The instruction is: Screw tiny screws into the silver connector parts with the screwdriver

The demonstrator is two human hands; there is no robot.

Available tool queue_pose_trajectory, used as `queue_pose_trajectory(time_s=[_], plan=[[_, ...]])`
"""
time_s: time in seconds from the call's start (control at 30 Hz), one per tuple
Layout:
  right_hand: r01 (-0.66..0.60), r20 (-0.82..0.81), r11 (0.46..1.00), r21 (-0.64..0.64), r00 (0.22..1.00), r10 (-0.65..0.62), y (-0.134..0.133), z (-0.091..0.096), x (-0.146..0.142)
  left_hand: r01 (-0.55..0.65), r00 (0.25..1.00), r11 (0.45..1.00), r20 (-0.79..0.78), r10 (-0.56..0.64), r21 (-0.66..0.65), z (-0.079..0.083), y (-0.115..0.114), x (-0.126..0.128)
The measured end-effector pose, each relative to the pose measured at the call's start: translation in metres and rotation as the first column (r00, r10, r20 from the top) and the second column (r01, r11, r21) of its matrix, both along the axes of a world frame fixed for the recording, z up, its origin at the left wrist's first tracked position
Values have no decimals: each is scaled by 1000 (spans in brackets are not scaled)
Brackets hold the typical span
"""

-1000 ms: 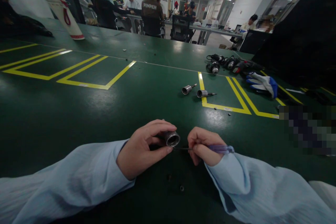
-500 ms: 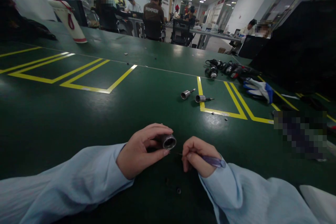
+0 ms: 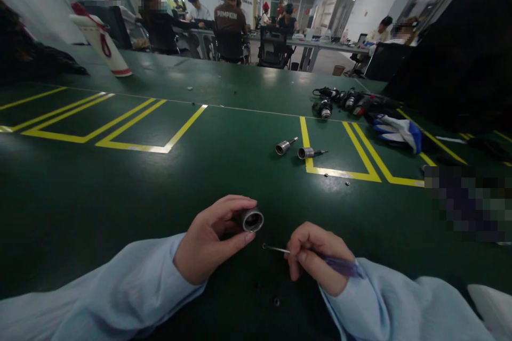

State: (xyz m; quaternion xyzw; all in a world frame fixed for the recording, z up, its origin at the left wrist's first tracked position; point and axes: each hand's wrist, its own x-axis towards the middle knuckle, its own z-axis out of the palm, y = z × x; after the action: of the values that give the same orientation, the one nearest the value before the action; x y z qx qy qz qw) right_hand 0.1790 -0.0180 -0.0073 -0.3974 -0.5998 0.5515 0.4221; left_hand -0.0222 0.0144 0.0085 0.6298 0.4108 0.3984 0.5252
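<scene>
My left hand [image 3: 216, 240] is closed round a metal socket [image 3: 253, 220], thumb below and fingers above, its open round end turned toward me. To its right, my right hand [image 3: 320, 256] grips a screwdriver [image 3: 277, 249] with a see-through purple handle partly hidden by the palm. The thin shaft points left toward the socket, apart from it, and a small ring-like piece [image 3: 264, 246] shows at its tip. Below the hands a small dark nut [image 3: 276, 301] lies on the green table [image 3: 160, 186].
Two metal sockets with shanks, one on the left [image 3: 282, 147] and one on the right [image 3: 305, 153], lie ahead. Small nuts [image 3: 348, 184] are near the yellow tape. Black power tools [image 3: 326, 109] and a blue-white glove [image 3: 400, 133] lie farther right. A white cup [image 3: 102, 45] stands far left.
My right hand has moved right and slightly down with the screwdriver, and more of its shaft and tip now shows. My left hand and the socket have shifted slightly left.
</scene>
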Motion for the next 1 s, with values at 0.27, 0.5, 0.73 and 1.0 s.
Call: queue_pose_trajectory(time_s=[0.27,0.5,0.73,1.0], plan=[[109,-167,967,229,983,-71,-7,0,-6,-19,999,1000,-25,19,10,-1,-2,4],[152,10,957,246,987,-159,-5,4,-10,7,1000,999,-7,-7,39,-4,-3,2],[146,121,927,347,973,-198,-3,11,-10,9,1000,999,-21,-8,44,-1,0,4],[87,249,907,411,947,-203,0,12,-12,-3,1000,998,-23,4,59,-3,-2,8]])
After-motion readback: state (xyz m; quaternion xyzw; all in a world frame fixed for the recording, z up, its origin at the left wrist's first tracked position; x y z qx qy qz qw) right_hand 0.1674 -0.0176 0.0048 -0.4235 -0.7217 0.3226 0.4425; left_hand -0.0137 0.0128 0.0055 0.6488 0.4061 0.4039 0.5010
